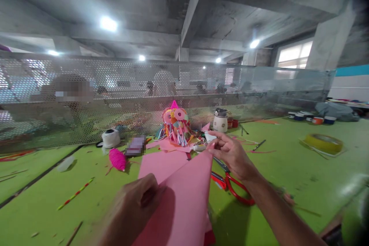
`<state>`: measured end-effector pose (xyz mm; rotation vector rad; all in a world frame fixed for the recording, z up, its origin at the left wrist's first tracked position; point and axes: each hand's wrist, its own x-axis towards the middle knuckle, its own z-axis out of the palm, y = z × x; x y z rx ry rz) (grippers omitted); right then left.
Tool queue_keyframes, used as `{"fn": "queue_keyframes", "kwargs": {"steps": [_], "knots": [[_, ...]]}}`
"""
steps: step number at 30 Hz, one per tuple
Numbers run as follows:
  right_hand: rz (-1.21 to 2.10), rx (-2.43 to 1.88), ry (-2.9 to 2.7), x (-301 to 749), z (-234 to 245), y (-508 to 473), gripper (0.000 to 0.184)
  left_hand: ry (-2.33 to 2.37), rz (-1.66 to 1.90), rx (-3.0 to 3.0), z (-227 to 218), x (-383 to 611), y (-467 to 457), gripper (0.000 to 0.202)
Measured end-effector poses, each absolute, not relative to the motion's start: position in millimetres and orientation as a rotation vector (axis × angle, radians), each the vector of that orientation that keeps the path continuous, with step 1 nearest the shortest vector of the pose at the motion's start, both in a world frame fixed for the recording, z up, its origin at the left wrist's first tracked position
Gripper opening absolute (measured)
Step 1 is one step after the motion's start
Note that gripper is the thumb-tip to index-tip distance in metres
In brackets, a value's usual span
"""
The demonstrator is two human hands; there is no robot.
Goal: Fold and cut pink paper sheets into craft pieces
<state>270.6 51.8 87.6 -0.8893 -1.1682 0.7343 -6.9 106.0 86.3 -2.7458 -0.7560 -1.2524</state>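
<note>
A large pink sheet of paper (187,196) lies in front of me, its right part lifted and folded over toward the left. My right hand (230,153) pinches the raised far corner between thumb and fingers. Curled over the left edge of the same sheet is my left hand (138,200), its fingertips bent down at the paper; whether it grips the edge is hard to see. Beneath my right wrist lie red-handled scissors (238,192), beside a red cutter (218,180). Behind the paper stands an owl-like paper figure (176,123) with fringed strips.
On the green table are a pink yarn bundle (117,159), a white spool (111,138), a striped stick (76,193), a lidded bottle (220,121) and a yellow tape roll (321,144). Paint pots (318,120) stand far right. A perforated metal screen (129,80) borders the back; people are behind it.
</note>
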Motion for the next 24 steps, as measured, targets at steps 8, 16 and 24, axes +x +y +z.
{"fn": "queue_keyframes", "kwargs": {"steps": [8,16,24], "knots": [[0.708,-0.884,-1.1,271.9,88.4,51.0,0.049,-1.038,-1.136,-3.003,86.8,-6.3,104.0,0.022],[0.764,-0.865,-1.043,273.1,89.6,50.1,0.049,-0.942,-1.219,-3.021,82.4,-5.4,105.1,0.027],[1.194,-0.78,-0.917,242.9,85.6,48.1,0.051,-0.928,-1.282,-2.901,77.9,0.3,103.4,0.03]]}}
